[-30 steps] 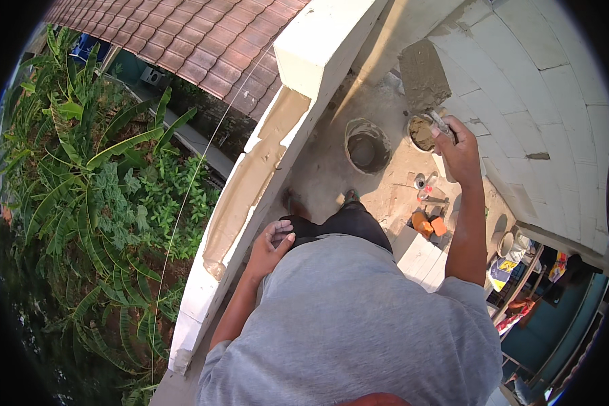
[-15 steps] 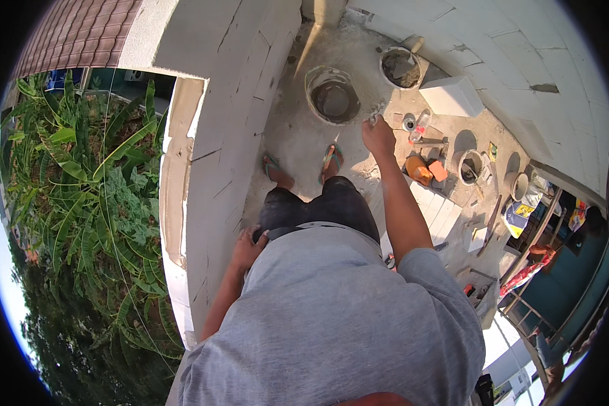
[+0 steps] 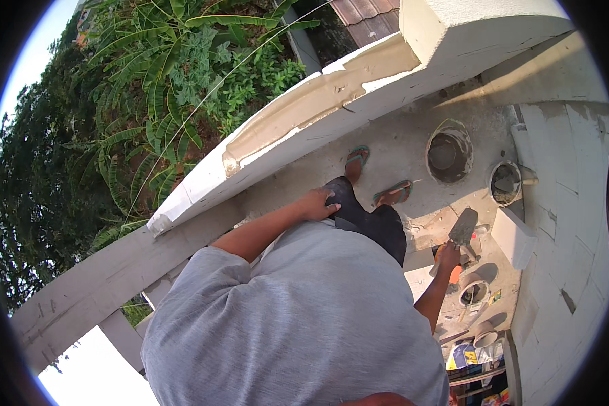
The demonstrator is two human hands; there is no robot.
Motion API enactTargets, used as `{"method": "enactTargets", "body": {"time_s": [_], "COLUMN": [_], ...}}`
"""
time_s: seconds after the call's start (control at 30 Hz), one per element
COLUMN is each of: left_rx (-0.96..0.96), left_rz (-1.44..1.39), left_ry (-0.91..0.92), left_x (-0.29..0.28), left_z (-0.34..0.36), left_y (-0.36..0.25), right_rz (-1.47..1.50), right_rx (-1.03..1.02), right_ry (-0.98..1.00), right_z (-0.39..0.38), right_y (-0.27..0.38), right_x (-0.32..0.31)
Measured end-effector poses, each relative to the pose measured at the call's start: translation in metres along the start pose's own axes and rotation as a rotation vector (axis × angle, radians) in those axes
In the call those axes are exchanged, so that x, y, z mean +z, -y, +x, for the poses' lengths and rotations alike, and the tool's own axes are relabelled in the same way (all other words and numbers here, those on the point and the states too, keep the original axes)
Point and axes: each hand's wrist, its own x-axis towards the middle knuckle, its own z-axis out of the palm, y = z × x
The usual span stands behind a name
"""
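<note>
My left hand [image 3: 316, 204] rests on the dark shorts at my left thigh, fingers slightly bent and holding nothing. My right hand [image 3: 446, 256] grips the handle of a trowel [image 3: 463, 224] out at my right side, its grey, smeared blade over the littered floor. Right of that blade stands a white block [image 3: 514, 238]. Beyond my sandalled feet are a large bucket [image 3: 450, 154] with a grey interior and a smaller bucket [image 3: 505, 183] with grey contents. A layer of beige mortar [image 3: 321, 101] lies along the top of the white low wall [image 3: 203, 188] beside me.
A block wall [image 3: 561, 271] bounds the right side. Near it lie another bucket [image 3: 474, 292], a bowl-like container [image 3: 485, 334], sacks and tools. A concrete beam [image 3: 81, 284] runs at lower left. Plants, a thin line and a tiled roof [image 3: 367, 20] are beyond the low wall.
The view has swung round, so the low wall now runs diagonally. My right hand has brought the trowel down and closer to my side. My left hand stays by my thigh.
</note>
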Motion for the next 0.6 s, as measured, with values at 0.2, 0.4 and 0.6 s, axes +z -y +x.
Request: {"method": "enactTargets", "body": {"time_s": [0.2, 0.4, 0.6], "left_rx": [0.082, -0.130, -0.091], "left_rz": [-0.267, -0.604, -0.611], "left_ry": [0.085, 0.418, 0.347], "left_x": [-0.007, -0.001, 0.052], "left_z": [0.073, 0.200, 0.447], "left_y": [-0.014, -0.087, -0.126], "right_rz": [0.983, 1.097, 1.193], "right_rx": [0.595, 0.590, 0.755], "right_ry": [0.017, -0.052, -0.024], "right_z": [-0.071, -0.091, -0.093], "right_y": [0.095, 0.119, 0.109], "right_x": [-0.035, -0.016, 0.013]}}
